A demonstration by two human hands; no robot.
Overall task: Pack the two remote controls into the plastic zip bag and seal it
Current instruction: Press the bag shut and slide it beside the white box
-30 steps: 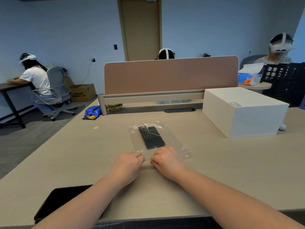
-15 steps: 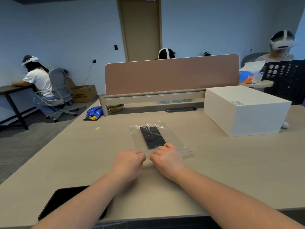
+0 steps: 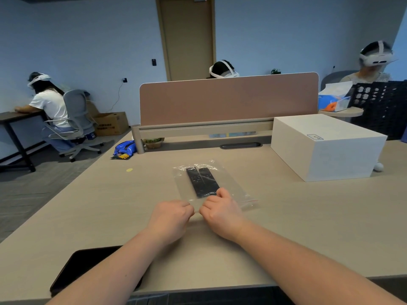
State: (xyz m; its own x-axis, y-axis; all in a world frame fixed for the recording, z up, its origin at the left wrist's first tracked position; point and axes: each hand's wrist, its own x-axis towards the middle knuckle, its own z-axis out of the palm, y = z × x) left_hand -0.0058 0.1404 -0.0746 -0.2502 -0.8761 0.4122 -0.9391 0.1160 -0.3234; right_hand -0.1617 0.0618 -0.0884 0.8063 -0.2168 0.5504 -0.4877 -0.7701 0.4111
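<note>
Black and flat, a tablet-like slab [image 3: 88, 269] lies at the near edge of the pale wood-grain desk [image 3: 308, 227], partly under the left forearm. Just beyond it the two hands meet at the mouth of the plastic zip bag [image 3: 229, 186]. The left hand [image 3: 170, 217] is curled into a loose fist, its fingertips pinching the near edge of the bag; the right hand [image 3: 221, 209] is curled the same way, pinching the same edge just beside it, knuckles nearly touching the left's. Exactly how much film each holds cannot be told — the fingers hide it.

The bag lies flat on the desk, its long axis running away from the person, angled slightly left. Its zip edge, marked by a thin red line [image 3: 247, 201], runs crosswise and extends rightward past the right hand. So the unsealed stretch, by my judgement, lies to the right, and the right hand is the nearer one to slide along it while the left anchors.

Inside, the two remote controls [image 3: 201, 181] lie side by side, parallel to the bag's length, their near ends just beyond the right hand's knuckles — both fully in.

Farther off stand a white box [image 3: 326, 148] and a brown desk divider [image 3: 229, 99].
</note>
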